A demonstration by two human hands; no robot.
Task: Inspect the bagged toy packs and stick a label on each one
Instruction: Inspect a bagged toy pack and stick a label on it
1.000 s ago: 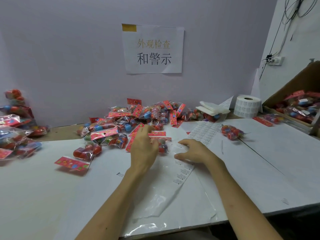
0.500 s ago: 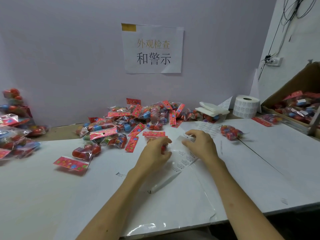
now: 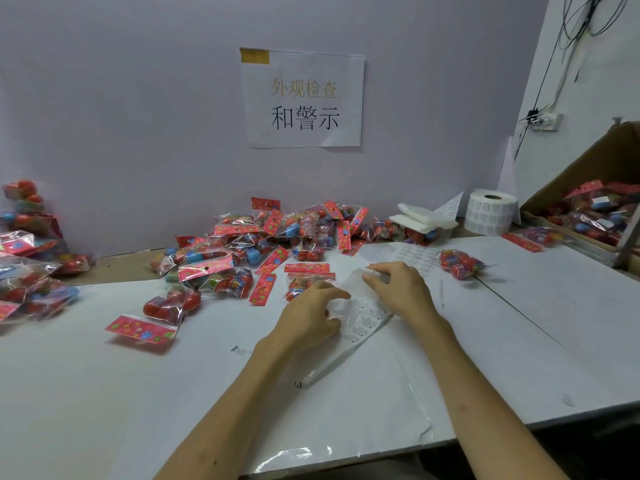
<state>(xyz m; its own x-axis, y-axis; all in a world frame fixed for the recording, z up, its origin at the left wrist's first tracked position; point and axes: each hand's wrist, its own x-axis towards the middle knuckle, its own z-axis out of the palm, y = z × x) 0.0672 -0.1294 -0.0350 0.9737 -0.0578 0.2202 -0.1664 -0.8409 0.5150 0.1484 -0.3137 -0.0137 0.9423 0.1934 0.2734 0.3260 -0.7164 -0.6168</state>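
A strip of white printed labels, the label sheet (image 3: 363, 318), lies on the white table (image 3: 104, 393) between my hands. My left hand (image 3: 310, 318) is curled at the sheet's left edge, thumb and forefinger pinching there. My right hand (image 3: 403, 289) pinches the sheet's far end, which is lifted and curled. Just beyond my left hand lies a bagged toy pack (image 3: 301, 284) with a red header, partly hidden by my fingers. A heap of toy packs (image 3: 256, 244) with red and blue balls lies behind it.
A single pack (image 3: 460, 264) lies to the right and another (image 3: 166, 306) at front left. More packs pile up at far left (image 3: 27, 271) and in a cardboard box (image 3: 588, 206) at right. A label roll (image 3: 488, 211) and white pads (image 3: 422, 218) stand at the back.
My left hand drew back from the heap to the label sheet's left edge. My right hand shifted farther away and raised the sheet's far end.
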